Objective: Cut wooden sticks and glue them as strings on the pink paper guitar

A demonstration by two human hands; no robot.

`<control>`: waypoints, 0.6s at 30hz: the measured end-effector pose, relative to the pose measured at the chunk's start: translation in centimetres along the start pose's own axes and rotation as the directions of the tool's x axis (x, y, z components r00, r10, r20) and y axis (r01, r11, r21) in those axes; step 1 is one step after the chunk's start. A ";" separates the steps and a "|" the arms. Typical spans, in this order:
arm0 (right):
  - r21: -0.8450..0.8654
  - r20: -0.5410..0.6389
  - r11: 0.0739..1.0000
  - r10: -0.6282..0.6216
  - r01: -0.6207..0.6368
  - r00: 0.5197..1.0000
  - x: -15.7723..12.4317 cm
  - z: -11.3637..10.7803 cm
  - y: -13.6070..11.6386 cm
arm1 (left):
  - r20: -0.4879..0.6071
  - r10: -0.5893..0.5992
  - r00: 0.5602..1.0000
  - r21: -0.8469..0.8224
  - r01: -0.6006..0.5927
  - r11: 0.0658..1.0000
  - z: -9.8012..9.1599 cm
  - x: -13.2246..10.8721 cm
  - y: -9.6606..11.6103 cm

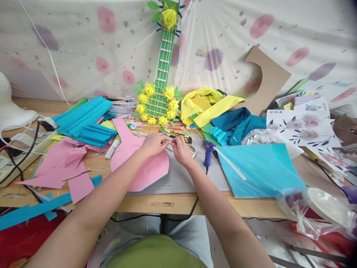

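My left hand (154, 144) and my right hand (182, 149) meet over the middle of the desk, fingers closed in a pinch. Between the fingertips is a small, thin stick-like piece (168, 141), partly hidden. Under my left forearm lies a pink guitar-shaped cutout (153, 165) with a blue edge showing below. Just beyond my hands is a yellow-and-black utility knife (182, 137). A pale loop (193, 150), perhaps a scissors handle, shows beside my right hand. Further right a purple hot glue gun (208, 152) rests on the grey cutting mat (181, 182).
A green paper guitar (164, 70) with yellow flowers leans against the curtain. Blue crepe paper (83, 115) and pink scraps (60, 163) lie left. Yellow paper (220, 109), a blue sheet in plastic (259, 169) and a cardboard cutout (272, 80) are right. A power strip (23, 152) stands far left.
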State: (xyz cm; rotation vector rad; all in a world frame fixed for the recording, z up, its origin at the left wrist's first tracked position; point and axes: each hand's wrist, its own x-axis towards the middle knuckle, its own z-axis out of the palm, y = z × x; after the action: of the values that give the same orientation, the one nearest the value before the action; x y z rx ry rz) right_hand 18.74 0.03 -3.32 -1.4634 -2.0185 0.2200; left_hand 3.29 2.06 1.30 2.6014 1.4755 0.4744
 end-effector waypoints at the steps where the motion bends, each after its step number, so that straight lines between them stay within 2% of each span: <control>1: 0.003 -0.001 1.000 -0.010 0.010 1.000 0.1 -0.1 -0.2 | -0.021 -0.017 1.000 -0.001 0.017 1.000 0.0 -0.1 -0.1; 6: 0.049 0.006 0.997 -0.053 0.052 0.999 0.1 -0.5 -0.6 | -0.035 -0.066 0.997 -0.057 0.064 0.996 0.6 -0.4 -0.9; 8: 0.036 -0.014 0.999 -0.001 0.002 1.000 -0.2 -0.6 0.1 | -0.026 -0.094 0.995 -0.070 0.092 0.993 0.5 -0.7 -1.3; 12: -0.168 -0.088 0.970 0.161 -0.174 0.983 -1.4 -0.4 2.8 | -0.054 -0.207 0.977 -0.059 0.203 0.977 -0.1 -1.6 -1.8; 15: -0.318 -0.044 0.931 0.174 -0.179 0.984 -2.1 -0.1 4.5 | -0.079 -0.298 0.951 -0.065 0.294 0.954 -0.7 -2.2 -1.9; 18: -0.394 0.019 0.891 0.252 -0.225 0.967 -2.0 0.1 4.7 | -0.066 -0.375 0.925 -0.101 0.368 0.924 -1.2 -2.6 -1.6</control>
State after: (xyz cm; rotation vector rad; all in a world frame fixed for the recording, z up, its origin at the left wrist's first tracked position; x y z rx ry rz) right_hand 22.81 0.00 -6.37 -1.9814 -2.0118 -0.0372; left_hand 0.38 0.59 1.51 2.1828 1.8743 0.5899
